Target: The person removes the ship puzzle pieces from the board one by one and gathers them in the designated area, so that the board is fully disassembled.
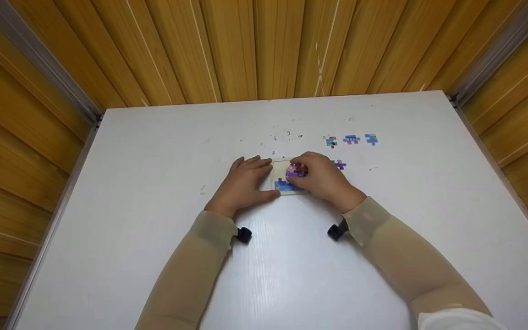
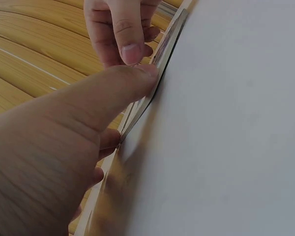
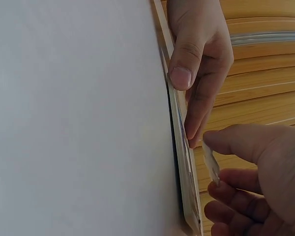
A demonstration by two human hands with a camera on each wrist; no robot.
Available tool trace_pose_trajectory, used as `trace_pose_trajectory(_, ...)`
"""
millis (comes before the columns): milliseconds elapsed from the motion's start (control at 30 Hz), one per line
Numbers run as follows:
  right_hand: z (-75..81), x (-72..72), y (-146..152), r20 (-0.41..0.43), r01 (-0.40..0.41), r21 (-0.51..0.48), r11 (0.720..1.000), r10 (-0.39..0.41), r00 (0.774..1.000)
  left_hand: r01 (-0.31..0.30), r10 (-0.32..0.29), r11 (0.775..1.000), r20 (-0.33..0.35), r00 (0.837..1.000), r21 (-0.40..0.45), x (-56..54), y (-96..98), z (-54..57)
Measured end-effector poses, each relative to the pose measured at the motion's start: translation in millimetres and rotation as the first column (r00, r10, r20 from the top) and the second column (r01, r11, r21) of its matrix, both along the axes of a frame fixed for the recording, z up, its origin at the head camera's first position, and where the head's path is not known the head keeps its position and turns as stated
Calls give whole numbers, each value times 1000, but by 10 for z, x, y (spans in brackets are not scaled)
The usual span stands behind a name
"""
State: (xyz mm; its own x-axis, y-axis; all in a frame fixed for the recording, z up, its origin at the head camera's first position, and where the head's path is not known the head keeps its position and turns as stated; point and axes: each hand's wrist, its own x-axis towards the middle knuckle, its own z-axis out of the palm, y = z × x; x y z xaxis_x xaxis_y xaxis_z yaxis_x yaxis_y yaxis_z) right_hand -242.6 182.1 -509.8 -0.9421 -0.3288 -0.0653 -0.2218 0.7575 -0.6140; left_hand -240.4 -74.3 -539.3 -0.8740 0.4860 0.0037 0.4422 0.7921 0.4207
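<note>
A small square puzzle tray (image 1: 278, 170) with a pale rim lies on the white table. Blue and purple puzzle pieces (image 1: 283, 185) fill its near part. My left hand (image 1: 244, 184) holds the tray by its left side, thumb at the near corner and fingertips at the far one. Over the tray's right half, my right hand (image 1: 323, 176) pinches a puzzle piece (image 3: 211, 163) between thumb and fingers. Seen edge-on in the right wrist view, that piece is raised above the tray. The right hand covers the tray's right side in the head view.
Three loose puzzle pieces (image 1: 351, 140) lie in a row at the back right. Another purple piece (image 1: 339, 164) lies just beyond the right hand, partly covered by it. Small dark specks dot the white table (image 1: 163, 151) behind the tray. Wood-patterned panels (image 1: 236, 50) stand around the table.
</note>
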Motion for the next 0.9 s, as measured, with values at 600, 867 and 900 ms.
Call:
trace_pose_trajectory(600, 61, -14, 80, -34, 47, -202, 978, -54, 998, -9, 9, 1000, -1, 1000, -15, 4, 5, 11)
trace_pose_trajectory(867, 145, -49, 174, -148, 19, -226, 974, -54, 988, -30, 30, 999, 12, 999, -14, 0, 35, 11)
trace_pose_trajectory(900, 159, -48, 195, -155, 24, -224, 974, -60, 986, -28, 28, 1000, 13, 1000, -15, 0, 46, 7)
